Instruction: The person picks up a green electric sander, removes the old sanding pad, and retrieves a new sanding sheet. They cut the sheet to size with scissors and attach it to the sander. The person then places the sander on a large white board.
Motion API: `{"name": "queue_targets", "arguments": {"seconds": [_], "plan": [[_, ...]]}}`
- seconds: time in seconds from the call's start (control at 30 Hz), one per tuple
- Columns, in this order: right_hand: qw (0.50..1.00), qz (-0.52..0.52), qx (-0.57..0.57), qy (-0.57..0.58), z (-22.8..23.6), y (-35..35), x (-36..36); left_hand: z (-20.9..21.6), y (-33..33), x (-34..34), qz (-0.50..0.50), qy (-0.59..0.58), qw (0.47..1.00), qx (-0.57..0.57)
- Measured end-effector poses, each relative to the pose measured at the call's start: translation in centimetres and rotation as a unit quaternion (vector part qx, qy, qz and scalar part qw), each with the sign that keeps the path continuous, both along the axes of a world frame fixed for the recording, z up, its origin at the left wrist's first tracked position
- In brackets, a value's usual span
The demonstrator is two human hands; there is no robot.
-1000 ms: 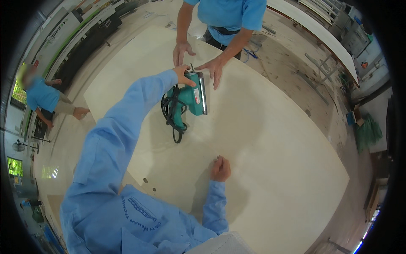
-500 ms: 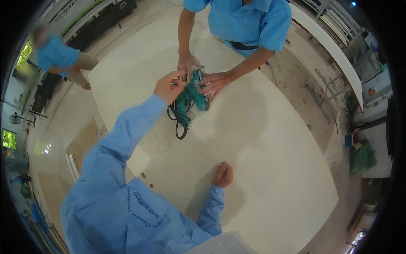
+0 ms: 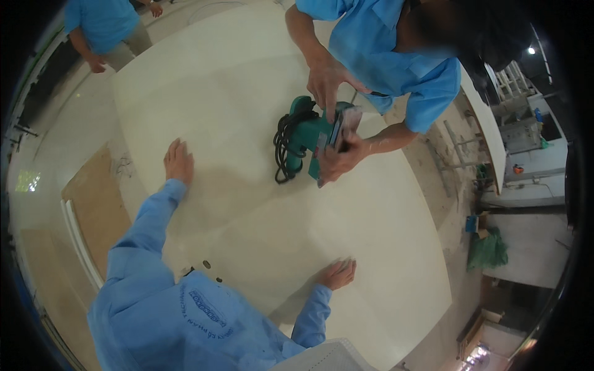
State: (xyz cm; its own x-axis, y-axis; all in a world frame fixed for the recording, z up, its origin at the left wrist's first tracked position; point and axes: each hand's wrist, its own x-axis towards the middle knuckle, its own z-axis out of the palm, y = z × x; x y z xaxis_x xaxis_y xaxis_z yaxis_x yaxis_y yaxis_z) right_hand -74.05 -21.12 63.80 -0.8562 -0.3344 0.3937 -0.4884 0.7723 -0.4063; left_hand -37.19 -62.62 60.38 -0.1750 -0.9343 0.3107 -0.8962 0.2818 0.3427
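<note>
My left hand (image 3: pixel 178 162) lies on the pale board (image 3: pixel 247 210) near its left side, fingers stretched out and holding nothing. Closer to me, my right hand (image 3: pixel 337 274) rests on the same board with its fingers loosely spread. Across from me a co-worker's two hands (image 3: pixel 337 154) grip a green power sander (image 3: pixel 309 136), tilted so that its flat sanding pad faces toward them. A coiled black cord (image 3: pixel 284 148) hangs on the sander's side nearest my left hand. Two small dark round spots (image 3: pixel 206 264) show on the board beside my body.
The co-worker in a blue shirt (image 3: pixel 371 55) leans over the far edge. Another person (image 3: pixel 105 31) stands beyond the far left corner. Brown sheets and white strips (image 3: pixel 83 241) lie to the left. At the right are a long white-topped table (image 3: pixel 492 136) and green netting (image 3: pixel 489 247).
My left hand has left the sander and moved left onto the board; my right hand has loosened from a closed curl. The co-worker has leaned in and tilted the sander up.
</note>
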Motion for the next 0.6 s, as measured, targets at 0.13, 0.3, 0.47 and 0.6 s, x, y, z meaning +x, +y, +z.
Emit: {"name": "queue_targets", "arguments": {"seconds": [0.13,0.3,0.47,0.6], "plan": [[1.000,-0.016,-0.019,-0.001,-0.4,-0.3,0.0,0.1,-0.3,-0.4,0.014,-0.005,0.999,0.032],[0.999,-0.020,0.016,0.024,0.1,-0.4,0.2,0.9,-0.3,-0.6,0.001,0.035,0.999,0.020],[0.998,-0.059,0.008,-0.014,1.2,-0.5,1.3,0.8,-0.4,-0.8,0.000,0.031,0.999,0.033],[0.993,-0.113,0.001,-0.044,1.6,1.7,3.8,0.6,-0.9,-0.6,-0.027,0.046,0.998,0.025]]}}
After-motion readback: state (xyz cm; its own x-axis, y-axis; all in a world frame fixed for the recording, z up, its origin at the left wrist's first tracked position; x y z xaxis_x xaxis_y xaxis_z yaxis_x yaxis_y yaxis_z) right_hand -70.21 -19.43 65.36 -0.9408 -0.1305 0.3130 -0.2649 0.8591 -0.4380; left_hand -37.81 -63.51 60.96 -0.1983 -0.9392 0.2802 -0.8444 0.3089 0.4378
